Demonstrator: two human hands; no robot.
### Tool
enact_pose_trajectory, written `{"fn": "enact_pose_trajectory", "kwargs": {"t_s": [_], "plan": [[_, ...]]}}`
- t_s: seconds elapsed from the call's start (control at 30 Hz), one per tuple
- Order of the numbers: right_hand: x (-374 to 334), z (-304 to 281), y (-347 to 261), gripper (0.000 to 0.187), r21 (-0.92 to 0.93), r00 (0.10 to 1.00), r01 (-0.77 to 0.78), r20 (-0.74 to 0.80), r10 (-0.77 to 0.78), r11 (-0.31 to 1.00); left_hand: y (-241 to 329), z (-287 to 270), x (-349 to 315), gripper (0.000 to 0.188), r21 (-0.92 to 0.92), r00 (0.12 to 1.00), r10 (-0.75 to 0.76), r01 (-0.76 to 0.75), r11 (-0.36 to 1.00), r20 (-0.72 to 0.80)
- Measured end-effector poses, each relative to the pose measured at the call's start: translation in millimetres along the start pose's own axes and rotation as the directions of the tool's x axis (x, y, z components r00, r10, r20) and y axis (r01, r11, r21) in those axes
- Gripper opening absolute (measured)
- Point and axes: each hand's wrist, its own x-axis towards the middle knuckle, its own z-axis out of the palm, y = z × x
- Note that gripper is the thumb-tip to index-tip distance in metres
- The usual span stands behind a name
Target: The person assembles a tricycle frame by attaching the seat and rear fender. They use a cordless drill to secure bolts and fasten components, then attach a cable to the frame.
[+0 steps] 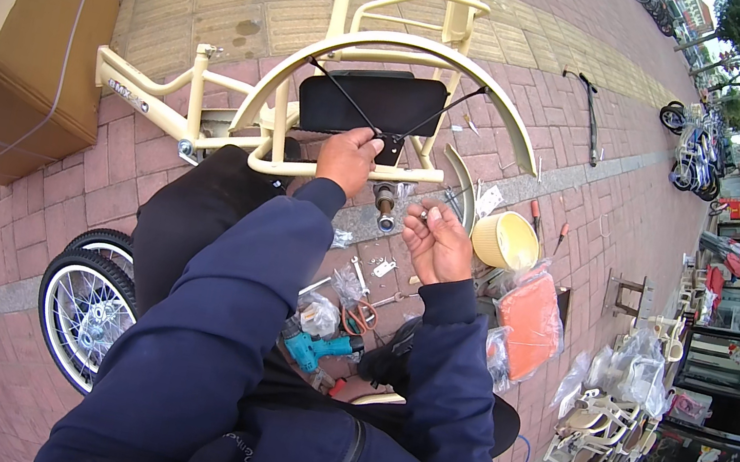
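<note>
A cream cycle frame (pixel 200 102) with a tubular rear rack lies in front of me. Arching over its side is a cream mudguard (pixel 410 42), braced by thin black stays (pixel 429 121). My left hand (pixel 348 160) pinches the lower ends of the stays, where they meet beside a frame tube. Close by on the right, my right hand (pixel 440 243) is palm up, its thumb and fingertips closed on a small dark metal fastener (pixel 427 217), too small to name exactly. Between the hands an axle end (pixel 384 206) points toward me. Behind the stays is a black panel (pixel 368 104).
Below my hands lie a teal power drill (pixel 314 350), wrenches (pixel 362 274) and orange-handled scissors (pixel 360 316). A cream basket (pixel 505 240) and an orange wrapped pad (pixel 529 323) sit to the right. Spoked wheels (pixel 89 310) and a large carton (pixel 34 33) stand left.
</note>
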Motion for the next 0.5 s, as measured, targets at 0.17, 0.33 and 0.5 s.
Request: {"fn": "enact_pose_trajectory", "kwargs": {"t_s": [0.17,0.33,0.5], "plan": [[4.4,-2.8,-4.6,0.028,0.095,0.984,-0.037,0.176,0.02,0.995,2.4,1.8,1.0,0.017,-0.22,0.996,-0.079,0.069,0.973,-0.036],[6.6,0.9,4.8,0.03,0.029,0.999,-0.033,0.007,0.033,0.999,1.2,1.3,2.7,0.018,-0.21,0.997,-0.067,0.061,0.976,-0.022],[11.5,5.8,14.6,0.031,-0.033,0.994,-0.03,-0.106,0.026,0.999,-1.3,2.6,2.2,0.017,-0.159,0.999,-0.039,0.035,0.987,-0.022]]}}
